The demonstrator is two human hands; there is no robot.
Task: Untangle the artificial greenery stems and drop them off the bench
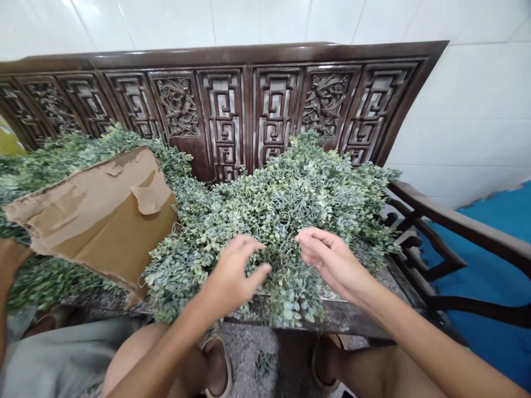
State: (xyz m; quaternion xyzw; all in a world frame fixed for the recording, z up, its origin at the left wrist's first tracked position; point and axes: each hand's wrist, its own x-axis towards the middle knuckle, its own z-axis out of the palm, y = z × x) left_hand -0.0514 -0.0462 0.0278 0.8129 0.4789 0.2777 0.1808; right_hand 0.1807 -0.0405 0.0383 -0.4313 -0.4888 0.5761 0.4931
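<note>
A big heap of artificial green leafy sprigs (286,204) covers the seat of a carved dark wooden bench (232,110). My left hand (234,273) rests on the front of the heap, fingers curled loosely down into the leaves, thumb out to the right. My right hand (329,260) hovers just to its right, fingers bent with the tips drawn together over the sprigs. Whether either hand has hold of a sprig is hidden by the leaves. My bare knees and sandalled feet show below the bench's front edge.
A torn cardboard box (99,215) lies tilted on more greenery at the left. Another person's arm (10,265) shows at the far left edge. The bench's armrest (448,221) juts out at right, with blue flooring (498,265) beyond and a white tiled wall behind.
</note>
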